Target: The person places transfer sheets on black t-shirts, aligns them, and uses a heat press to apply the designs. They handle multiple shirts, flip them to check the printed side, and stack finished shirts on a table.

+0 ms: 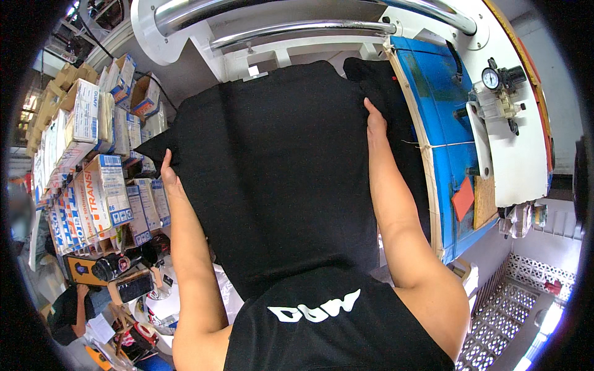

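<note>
A black T-shirt [284,161] lies spread out wide in front of me, its lower edge close to my body. At its left side my left hand [169,170] grips the edge below a pointed sleeve, thumb up. Along the right side my right hand [376,120] holds the other edge, higher up, with its thumb on top. The remaining fingers of both hands are mostly hidden by the cloth and the angle. More black cloth [411,142] shows to the right of my right hand.
White machine framing with a chrome roller [303,26] spans the far side. At right stand a blue panel [455,123] and a pressure gauge [490,78]. Stacked cartons [105,191] fill the left. Another person [69,312] is at lower left.
</note>
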`<act>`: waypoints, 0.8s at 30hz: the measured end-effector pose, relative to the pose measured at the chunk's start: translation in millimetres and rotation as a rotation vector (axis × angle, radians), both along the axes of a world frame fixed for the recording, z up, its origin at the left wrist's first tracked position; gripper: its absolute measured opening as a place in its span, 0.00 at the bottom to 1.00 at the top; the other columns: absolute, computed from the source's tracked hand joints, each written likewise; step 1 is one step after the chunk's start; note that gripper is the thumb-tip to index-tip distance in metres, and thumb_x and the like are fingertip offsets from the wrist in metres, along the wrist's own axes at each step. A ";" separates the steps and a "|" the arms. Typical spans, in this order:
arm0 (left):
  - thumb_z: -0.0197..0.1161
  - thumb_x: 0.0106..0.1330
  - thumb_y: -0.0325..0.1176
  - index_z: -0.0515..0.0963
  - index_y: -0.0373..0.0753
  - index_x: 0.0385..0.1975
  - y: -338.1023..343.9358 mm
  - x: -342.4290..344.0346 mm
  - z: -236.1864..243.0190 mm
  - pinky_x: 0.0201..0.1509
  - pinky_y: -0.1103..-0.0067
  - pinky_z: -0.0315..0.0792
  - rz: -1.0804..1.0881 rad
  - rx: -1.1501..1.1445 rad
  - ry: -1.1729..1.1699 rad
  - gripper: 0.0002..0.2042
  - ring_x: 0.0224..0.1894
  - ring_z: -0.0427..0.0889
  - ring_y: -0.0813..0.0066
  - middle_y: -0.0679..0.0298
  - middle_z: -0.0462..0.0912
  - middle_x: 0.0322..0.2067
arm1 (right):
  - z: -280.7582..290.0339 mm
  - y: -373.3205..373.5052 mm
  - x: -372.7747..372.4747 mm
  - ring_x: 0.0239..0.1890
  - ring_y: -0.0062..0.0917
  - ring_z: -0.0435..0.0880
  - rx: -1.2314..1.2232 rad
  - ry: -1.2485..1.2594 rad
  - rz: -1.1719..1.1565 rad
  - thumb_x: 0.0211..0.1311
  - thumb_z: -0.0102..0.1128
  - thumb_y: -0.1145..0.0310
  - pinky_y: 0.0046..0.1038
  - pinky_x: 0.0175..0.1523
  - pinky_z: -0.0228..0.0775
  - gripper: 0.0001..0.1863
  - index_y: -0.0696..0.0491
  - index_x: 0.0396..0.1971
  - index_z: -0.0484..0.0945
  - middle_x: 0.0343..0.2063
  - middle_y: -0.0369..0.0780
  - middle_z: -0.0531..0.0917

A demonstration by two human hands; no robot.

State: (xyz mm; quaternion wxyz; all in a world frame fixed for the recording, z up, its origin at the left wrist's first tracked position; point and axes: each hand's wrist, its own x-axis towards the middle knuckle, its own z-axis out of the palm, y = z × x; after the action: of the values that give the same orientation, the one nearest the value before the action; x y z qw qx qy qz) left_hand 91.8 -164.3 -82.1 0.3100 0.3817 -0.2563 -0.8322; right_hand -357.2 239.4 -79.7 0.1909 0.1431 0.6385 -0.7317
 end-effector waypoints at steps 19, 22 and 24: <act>0.68 0.72 0.38 0.79 0.27 0.58 -6.5 -4.2 -31.0 0.65 0.62 0.77 0.049 -0.033 0.042 0.22 0.56 0.85 0.51 0.47 0.85 0.56 | 2.1 0.4 -10.6 0.65 0.42 0.80 0.237 0.007 0.150 0.69 0.70 0.49 0.35 0.69 0.69 0.41 0.72 0.64 0.73 0.66 0.52 0.79; 0.72 0.70 0.41 0.74 0.24 0.64 6.0 -4.8 -10.1 0.66 0.63 0.76 -0.109 -0.006 -0.459 0.31 0.58 0.84 0.52 0.44 0.82 0.59 | 31.8 -4.7 14.2 0.57 0.43 0.85 0.815 0.116 0.260 0.66 0.74 0.53 0.37 0.63 0.74 0.37 0.74 0.58 0.77 0.57 0.52 0.85; 0.73 0.68 0.44 0.71 0.25 0.65 17.0 -7.8 12.7 0.66 0.65 0.74 -0.100 -0.484 -0.970 0.34 0.60 0.83 0.54 0.43 0.82 0.59 | 69.8 0.8 20.5 0.50 0.41 0.89 0.837 -0.052 0.550 0.64 0.75 0.54 0.38 0.57 0.78 0.29 0.68 0.49 0.84 0.45 0.49 0.90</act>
State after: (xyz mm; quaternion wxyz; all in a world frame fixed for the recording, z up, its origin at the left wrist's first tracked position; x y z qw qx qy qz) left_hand 83.9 -147.3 -69.4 0.1954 0.6268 -0.5721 -0.4916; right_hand -336.8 240.3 -9.9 0.3187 0.0522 0.8864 -0.3317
